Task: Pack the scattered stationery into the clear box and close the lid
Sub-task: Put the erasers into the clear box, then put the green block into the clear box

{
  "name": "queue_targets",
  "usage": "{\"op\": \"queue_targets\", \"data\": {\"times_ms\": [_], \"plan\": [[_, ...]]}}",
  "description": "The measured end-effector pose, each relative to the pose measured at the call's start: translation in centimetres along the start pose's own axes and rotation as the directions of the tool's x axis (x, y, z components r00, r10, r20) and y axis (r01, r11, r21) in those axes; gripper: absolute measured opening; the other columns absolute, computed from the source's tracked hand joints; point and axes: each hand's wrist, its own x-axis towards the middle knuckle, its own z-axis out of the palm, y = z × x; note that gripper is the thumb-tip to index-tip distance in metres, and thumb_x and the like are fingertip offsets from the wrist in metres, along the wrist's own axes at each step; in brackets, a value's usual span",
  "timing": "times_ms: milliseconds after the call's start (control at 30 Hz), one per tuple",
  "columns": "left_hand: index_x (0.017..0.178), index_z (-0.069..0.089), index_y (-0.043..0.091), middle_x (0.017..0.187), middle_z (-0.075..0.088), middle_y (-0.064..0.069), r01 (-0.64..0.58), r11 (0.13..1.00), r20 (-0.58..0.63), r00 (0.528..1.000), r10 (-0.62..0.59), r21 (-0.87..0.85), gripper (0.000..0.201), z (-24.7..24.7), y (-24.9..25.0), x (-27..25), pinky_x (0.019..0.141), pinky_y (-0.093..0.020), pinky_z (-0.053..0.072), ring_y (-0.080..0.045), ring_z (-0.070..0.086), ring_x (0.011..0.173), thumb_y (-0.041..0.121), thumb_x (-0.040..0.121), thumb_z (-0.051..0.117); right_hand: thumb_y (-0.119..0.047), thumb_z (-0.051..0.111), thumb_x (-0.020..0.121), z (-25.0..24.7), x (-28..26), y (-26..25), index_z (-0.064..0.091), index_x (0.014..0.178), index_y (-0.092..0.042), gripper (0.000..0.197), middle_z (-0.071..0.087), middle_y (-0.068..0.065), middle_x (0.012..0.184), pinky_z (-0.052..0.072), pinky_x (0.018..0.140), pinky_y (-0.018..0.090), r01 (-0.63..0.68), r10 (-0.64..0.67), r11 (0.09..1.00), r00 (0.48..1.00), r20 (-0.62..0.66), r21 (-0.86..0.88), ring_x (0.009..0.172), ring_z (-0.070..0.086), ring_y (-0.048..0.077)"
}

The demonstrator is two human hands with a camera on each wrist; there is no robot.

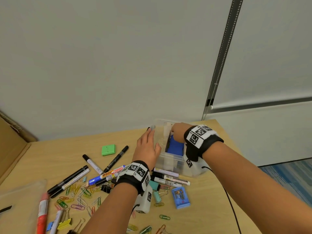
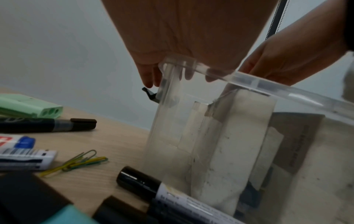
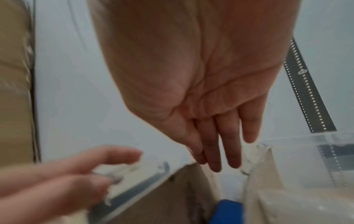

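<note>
The clear box [image 1: 170,158] stands open at the table's far side with a blue item [image 1: 175,147] inside it. My left hand [image 1: 147,146] rests flat along the box's left rim, its fingertips [image 2: 149,77] hanging over the far corner. My right hand [image 1: 177,132] reaches down into the box from above. Its fingers [image 3: 214,151] are straight and hold nothing, just above the blue item [image 3: 229,212]. Several markers [image 1: 108,175] and several paper clips [image 1: 79,198] lie scattered on the table in front of the box.
A green block [image 1: 108,149] lies left of the box, and a blue sharpener case [image 1: 181,197] and teal binder clips [image 1: 156,191] lie in front. A clear lid-like sheet [image 1: 22,200] and a red marker [image 1: 43,213] are near left. A cardboard box [image 1: 10,149] borders the left.
</note>
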Motion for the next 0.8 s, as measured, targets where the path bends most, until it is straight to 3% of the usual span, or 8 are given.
{"op": "queue_targets", "data": {"times_ms": [133,267,333,400,467,567,633,800], "plan": [[0.151,0.012,0.023,0.156,0.014,0.0,-0.008,1.0,0.033,0.999,0.009,-0.028,0.062,-0.5,-0.1,0.1,0.116,-0.036,0.023,-0.024,0.019,0.142,0.04,0.097,0.037,-0.011,0.042,0.093,-0.4,-7.3,-2.4,0.052,0.129,-0.008,0.037,0.056,0.011,0.129,0.047,0.095,0.037,0.055,-0.036,0.987,0.991,-0.127,0.153,0.116,0.055,0.028],[0.149,0.015,0.022,0.153,0.017,-0.002,0.007,0.995,-0.035,0.999,-0.011,-0.096,0.059,-2.6,-1.1,-2.0,0.115,-0.037,0.022,-0.023,0.02,0.139,0.04,0.098,0.037,-0.014,0.045,0.092,1.8,-12.2,-4.2,0.055,0.109,-0.013,0.02,0.057,0.004,0.109,0.047,0.076,0.034,0.305,-0.203,0.946,0.815,-0.543,0.105,0.098,0.052,0.023],[0.148,0.02,0.02,0.15,0.023,-0.003,0.042,0.998,-0.045,0.998,-0.045,-0.056,0.056,-3.7,-3.1,-3.5,0.114,-0.038,0.024,-0.023,0.023,0.137,0.031,0.097,0.042,-0.015,0.044,0.093,3.6,-13.6,-5.1,0.054,0.105,-0.012,0.015,0.056,0.005,0.103,0.047,0.069,0.036,0.431,-0.35,0.901,0.789,-0.506,0.048,0.09,0.053,0.023],[0.144,0.03,0.019,0.146,0.03,-0.005,0.115,0.992,-0.009,0.993,-0.115,0.043,0.051,-4.7,-5.9,-4.4,0.112,-0.039,0.027,-0.025,0.027,0.133,0.024,0.095,0.045,-0.017,0.045,0.095,5.7,-14.1,-5.5,0.053,0.11,-0.011,0.018,0.056,0.008,0.108,0.045,0.07,0.035,0.448,-0.411,0.893,0.842,-0.35,0.029,0.09,0.056,0.027],[0.138,0.039,0.019,0.143,0.036,-0.006,0.192,0.96,0.03,0.979,-0.202,0.206,0.046,-5.6,-8.7,-4.6,0.11,-0.039,0.03,-0.027,0.029,0.131,0.024,0.094,0.046,-0.021,0.052,0.093,7.8,-13.8,-5.6,0.049,0.121,-0.012,0.03,0.053,0.01,0.12,0.044,0.075,0.034,0.354,-0.353,0.935,0.93,-0.097,-0.01,0.1,0.058,0.03],[0.138,0.04,0.019,0.144,0.037,-0.006,0.281,0.874,0.059,0.942,-0.33,0.395,0.048,-6.5,-12.0,-4.1,0.109,-0.043,0.034,-0.028,0.028,0.134,0.024,0.091,0.049,-0.023,0.07,0.082,10.0,-13.3,-5.9,0.035,0.137,-0.015,0.065,0.042,0.009,0.134,0.044,0.074,0.033,0.259,-0.235,0.952,0.96,0.154,-0.161,0.108,0.058,0.03],[0.14,0.038,0.02,0.146,0.035,-0.005,0.298,0.829,0.075,0.924,-0.374,0.473,0.053,-6.8,-13.3,-3.6,0.108,-0.044,0.036,-0.029,0.028,0.135,0.022,0.089,0.051,-0.023,0.074,0.079,10.3,-13.2,-6.4,0.03,0.142,-0.017,0.077,0.034,0.009,0.139,0.043,0.074,0.034,0.234,-0.198,0.953,0.962,0.19,-0.195,0.11,0.056,0.031],[0.144,0.031,0.021,0.148,0.035,-0.003,0.29,0.814,0.129,0.906,-0.403,0.504,0.06,-7.7,-15.2,-1.1,0.107,-0.045,0.037,-0.028,0.031,0.135,0.016,0.088,0.05,-0.021,0.06,0.09,10.2,-13.5,-7.6,0.033,0.141,-0.013,0.059,0.031,0.012,0.144,0.046,0.079,0.034,0.215,-0.176,0.957,0.964,0.197,-0.194,0.111,0.056,0.031]]}}
